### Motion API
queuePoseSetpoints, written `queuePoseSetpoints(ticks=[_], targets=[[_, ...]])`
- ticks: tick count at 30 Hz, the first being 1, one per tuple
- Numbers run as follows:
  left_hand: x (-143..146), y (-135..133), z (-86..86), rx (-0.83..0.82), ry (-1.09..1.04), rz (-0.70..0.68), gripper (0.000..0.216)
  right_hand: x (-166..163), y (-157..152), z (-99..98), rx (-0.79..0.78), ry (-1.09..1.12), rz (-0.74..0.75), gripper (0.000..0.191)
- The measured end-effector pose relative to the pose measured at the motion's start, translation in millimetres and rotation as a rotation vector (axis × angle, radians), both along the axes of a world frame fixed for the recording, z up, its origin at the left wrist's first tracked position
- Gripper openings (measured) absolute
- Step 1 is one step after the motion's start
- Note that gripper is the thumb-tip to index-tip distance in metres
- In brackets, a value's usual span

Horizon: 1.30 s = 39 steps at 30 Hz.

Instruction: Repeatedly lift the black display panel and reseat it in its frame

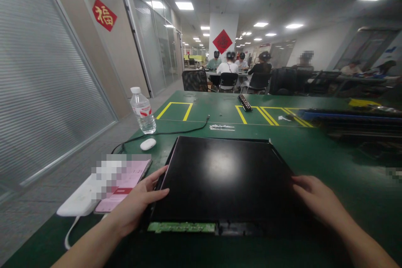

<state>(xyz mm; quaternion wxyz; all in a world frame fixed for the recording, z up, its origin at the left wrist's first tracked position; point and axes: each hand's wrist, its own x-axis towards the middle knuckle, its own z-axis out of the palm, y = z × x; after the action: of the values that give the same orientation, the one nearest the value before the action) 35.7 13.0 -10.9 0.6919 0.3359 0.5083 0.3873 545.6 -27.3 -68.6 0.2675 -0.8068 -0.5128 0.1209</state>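
Observation:
A flat black metal case (226, 176) lies on the green table (329, 159) right in front of me, with a green circuit board edge (181, 227) showing at its near side. My left hand (138, 203) grips the case's left edge, thumb on top and fingers curled around it. My right hand (317, 201) rests against the case's right edge with its fingers pressed on it.
A phone (124, 184) and a white power bank (78, 203) lie at the left. Behind them stand a water bottle (143, 111) and a white mouse-like object (148, 144) with a black cable (176, 133). Dark equipment (354, 123) sits at the right. People sit at far desks.

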Motion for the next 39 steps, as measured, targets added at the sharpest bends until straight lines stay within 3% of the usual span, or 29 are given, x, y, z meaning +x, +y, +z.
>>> queuePoseSetpoints(ticks=[15,39], targets=[[7.7,-8.0,16.8,0.069,0.013,0.048,0.100,0.7,0.4,-0.1,0.005,-0.027,0.015,0.054],[0.8,-12.4,17.9,0.195,0.187,-0.031,0.089,1.1,-0.2,-0.5,0.019,-0.053,0.006,0.050]])
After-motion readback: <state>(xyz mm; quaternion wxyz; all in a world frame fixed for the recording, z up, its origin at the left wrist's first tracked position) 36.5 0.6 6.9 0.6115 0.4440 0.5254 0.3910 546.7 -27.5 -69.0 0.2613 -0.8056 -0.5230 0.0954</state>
